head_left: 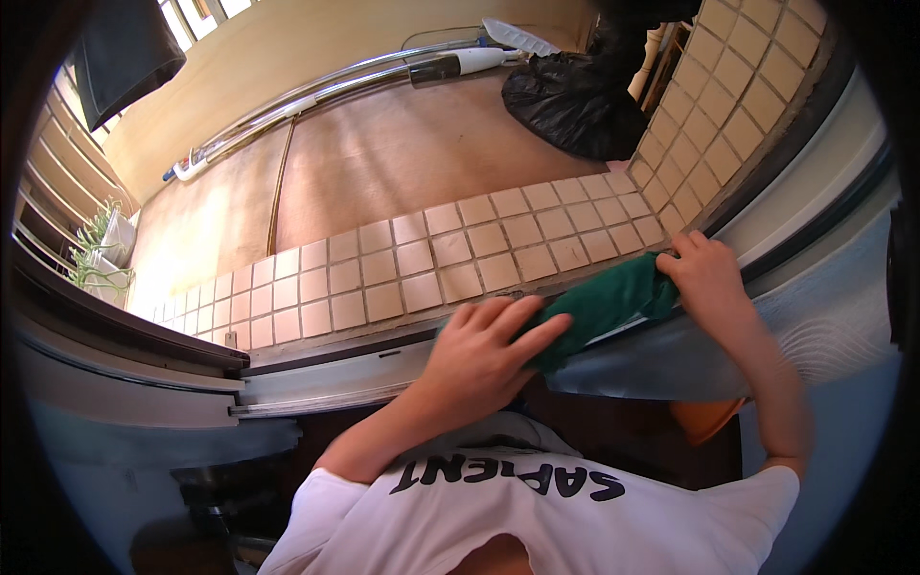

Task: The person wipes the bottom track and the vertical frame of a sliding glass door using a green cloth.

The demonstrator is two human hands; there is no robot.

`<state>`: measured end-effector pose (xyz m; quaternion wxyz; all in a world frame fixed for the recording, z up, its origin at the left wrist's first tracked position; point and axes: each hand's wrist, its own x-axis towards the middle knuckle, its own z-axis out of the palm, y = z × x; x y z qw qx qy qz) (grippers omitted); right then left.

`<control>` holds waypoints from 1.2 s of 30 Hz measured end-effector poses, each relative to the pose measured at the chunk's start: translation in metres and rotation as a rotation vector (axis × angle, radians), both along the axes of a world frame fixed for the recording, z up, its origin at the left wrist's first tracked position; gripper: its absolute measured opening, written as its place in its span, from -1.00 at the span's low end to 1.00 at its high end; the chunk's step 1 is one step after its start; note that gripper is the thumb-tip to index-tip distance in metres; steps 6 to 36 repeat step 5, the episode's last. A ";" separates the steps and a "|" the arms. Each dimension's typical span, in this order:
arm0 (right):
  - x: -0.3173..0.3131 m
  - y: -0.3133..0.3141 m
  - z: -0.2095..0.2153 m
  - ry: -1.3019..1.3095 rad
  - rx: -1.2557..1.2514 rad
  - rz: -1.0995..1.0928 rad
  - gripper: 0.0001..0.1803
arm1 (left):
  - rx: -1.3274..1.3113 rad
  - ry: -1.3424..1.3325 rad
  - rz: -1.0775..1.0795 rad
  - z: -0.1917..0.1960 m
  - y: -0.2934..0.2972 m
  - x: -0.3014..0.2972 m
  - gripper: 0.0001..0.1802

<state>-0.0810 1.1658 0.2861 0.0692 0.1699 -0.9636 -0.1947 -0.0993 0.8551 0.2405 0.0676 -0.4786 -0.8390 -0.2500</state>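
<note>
A green cloth, bunched into a long bundle, stretches between my two hands just above the window sill frame. At its left end my left hand grips it, with the fingers bent over the fabric and partly hiding it. My right hand pinches the right end between thumb and fingers. Below the cloth runs the pale metal window track, and beyond it lies a ledge of small beige tiles.
Past the tiles, long metal poles lie along the wall on a brown board. A black plastic bag sits at the far right. Potted plants stand by the railing at left. An orange object shows below my right forearm.
</note>
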 end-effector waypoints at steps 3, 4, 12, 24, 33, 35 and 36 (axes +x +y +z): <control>-0.001 0.012 -0.028 -0.045 0.111 -0.071 -0.84 | 0.100 0.066 -0.048 -0.012 0.031 -0.004 -0.22; -0.002 0.014 -0.032 -0.018 0.115 -0.061 -0.78 | 0.124 0.094 -0.035 -0.012 0.032 -0.004 -0.25; 0.000 0.014 -0.038 -0.048 0.123 -0.149 -0.76 | 0.122 0.055 -0.039 -0.011 0.031 -0.005 -0.24; 0.000 0.014 -0.038 -0.048 0.123 -0.149 -0.76 | 0.122 0.055 -0.039 -0.011 0.031 -0.005 -0.24; 0.000 0.014 -0.038 -0.048 0.123 -0.149 -0.76 | 0.122 0.055 -0.039 -0.011 0.031 -0.005 -0.24; 0.000 0.014 -0.038 -0.048 0.123 -0.149 -0.76 | 0.122 0.055 -0.039 -0.011 0.031 -0.005 -0.24; 0.000 0.014 -0.038 -0.048 0.123 -0.149 -0.76 | 0.122 0.055 -0.039 -0.011 0.031 -0.005 -0.24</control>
